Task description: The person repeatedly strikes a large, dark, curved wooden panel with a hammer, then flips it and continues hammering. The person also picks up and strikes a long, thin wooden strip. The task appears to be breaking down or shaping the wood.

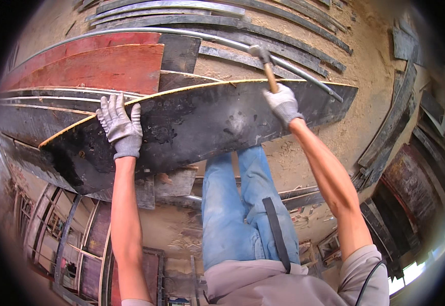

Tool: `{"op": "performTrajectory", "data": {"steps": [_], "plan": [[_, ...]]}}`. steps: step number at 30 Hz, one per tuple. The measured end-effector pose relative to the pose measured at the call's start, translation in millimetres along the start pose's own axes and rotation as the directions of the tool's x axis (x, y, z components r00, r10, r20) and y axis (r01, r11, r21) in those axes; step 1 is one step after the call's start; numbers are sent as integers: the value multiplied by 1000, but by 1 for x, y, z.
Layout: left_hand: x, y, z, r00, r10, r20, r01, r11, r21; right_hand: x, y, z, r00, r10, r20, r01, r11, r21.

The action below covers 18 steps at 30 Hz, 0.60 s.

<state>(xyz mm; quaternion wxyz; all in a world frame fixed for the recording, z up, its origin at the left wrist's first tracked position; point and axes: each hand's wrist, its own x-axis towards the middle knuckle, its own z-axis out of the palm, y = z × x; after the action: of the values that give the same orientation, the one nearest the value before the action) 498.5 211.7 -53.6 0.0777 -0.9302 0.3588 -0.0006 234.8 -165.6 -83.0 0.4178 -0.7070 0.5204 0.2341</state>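
Note:
A long black-faced board with a pale raw edge lies across in front of my legs. My left hand, in a grey-white work glove, rests on its left part, fingers stretched out and reaching over the far edge. In my gloved right hand is a hammer, gripped by its wooden handle. The metal hammer head points away from me, beyond the board's far edge and close to a grey metal pipe. My right hand is over the right part of the board.
Red panels and a small dark panel lie beyond the board at the left. Several long dark strips cover the sawdust-strewn ground at the far side. More planks lie at right; metal frames stand at lower left.

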Motion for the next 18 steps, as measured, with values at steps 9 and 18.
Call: {"op": "performTrajectory", "data": {"steps": [9,18], "plan": [[-1,8,2,1000,-19,-3,19,999,26,-52,-27,2,922,-331,202,365,917,-162],[0,11,-1,999,-30,-12,30,999,9,-11,-93,-11,882,-287,373,413,853,-320]]}}
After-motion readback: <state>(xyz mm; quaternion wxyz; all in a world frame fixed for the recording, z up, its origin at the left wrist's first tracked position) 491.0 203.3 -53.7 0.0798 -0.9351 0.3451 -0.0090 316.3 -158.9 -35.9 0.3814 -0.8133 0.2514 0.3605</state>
